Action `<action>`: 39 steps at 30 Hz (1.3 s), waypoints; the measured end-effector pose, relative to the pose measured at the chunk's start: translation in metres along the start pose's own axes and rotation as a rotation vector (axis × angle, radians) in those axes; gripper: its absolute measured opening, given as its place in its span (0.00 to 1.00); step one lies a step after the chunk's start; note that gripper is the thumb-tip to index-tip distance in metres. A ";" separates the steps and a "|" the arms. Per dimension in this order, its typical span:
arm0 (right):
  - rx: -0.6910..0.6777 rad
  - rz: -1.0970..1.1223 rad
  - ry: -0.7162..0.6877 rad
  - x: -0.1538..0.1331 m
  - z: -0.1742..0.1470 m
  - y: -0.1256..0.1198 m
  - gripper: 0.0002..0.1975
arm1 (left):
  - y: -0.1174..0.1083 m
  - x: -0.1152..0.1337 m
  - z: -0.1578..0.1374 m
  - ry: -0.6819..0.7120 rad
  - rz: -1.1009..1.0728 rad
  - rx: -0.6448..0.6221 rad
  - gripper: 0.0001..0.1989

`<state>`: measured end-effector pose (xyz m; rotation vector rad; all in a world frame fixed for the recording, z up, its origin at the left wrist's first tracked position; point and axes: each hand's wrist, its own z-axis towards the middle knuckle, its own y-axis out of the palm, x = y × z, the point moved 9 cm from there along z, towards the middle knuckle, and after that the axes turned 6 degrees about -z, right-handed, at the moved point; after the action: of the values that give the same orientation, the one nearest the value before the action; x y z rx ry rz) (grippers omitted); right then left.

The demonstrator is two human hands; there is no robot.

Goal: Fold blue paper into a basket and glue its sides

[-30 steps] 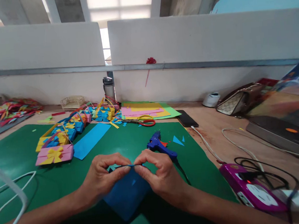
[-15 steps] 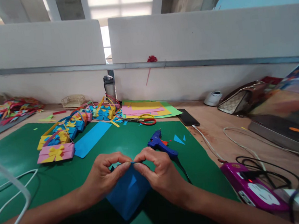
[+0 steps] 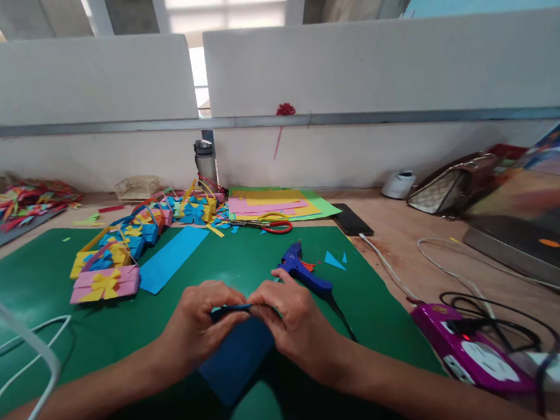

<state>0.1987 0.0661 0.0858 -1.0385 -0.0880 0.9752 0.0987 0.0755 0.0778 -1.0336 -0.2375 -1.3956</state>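
Between my two hands is a folded piece of blue paper (image 3: 238,357), its upper edge pinched and its body hanging toward me over the green mat (image 3: 154,404). My left hand (image 3: 206,321) grips that top edge between thumb and fingers. Close beside it, my right hand (image 3: 290,320) pinches the same edge, the fingertips of both hands almost meeting. The fingers partly cover the fold. A blue glue gun (image 3: 310,276) lies on the mat just beyond my right hand. A blue paper strip (image 3: 174,258) rests flat past my left hand.
Small paper bags with bows, one a pink bag (image 3: 105,285), line the left. Scissors (image 3: 276,225) lie before stacked coloured sheets (image 3: 279,203). A phone (image 3: 353,220) and purple power strip (image 3: 473,350) sit right. A white cable (image 3: 31,336) crosses the left foreground.
The top edge of the blue paper now lies folded in a flatter, wider line between my fingers. My right hand has shifted slightly, and the small triangular flap no longer shows.
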 end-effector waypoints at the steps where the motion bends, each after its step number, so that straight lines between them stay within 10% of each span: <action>1: 0.006 -0.012 -0.009 -0.001 0.000 0.000 0.07 | 0.000 0.001 0.000 0.007 0.010 -0.005 0.03; 22: -0.042 -0.068 -0.048 -0.007 0.000 -0.002 0.09 | 0.008 0.003 0.001 -0.084 0.057 -0.153 0.14; 31: 0.176 0.344 0.352 0.051 0.009 -0.025 0.07 | -0.041 -0.014 0.006 -0.195 -0.254 0.285 0.15; 39: 0.132 0.668 0.514 0.081 0.003 0.002 0.14 | -0.029 -0.009 0.004 -0.121 -0.171 0.166 0.09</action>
<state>0.2446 0.1267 0.0567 -1.1894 0.7812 1.2509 0.0728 0.0894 0.0867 -0.9777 -0.5330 -1.4414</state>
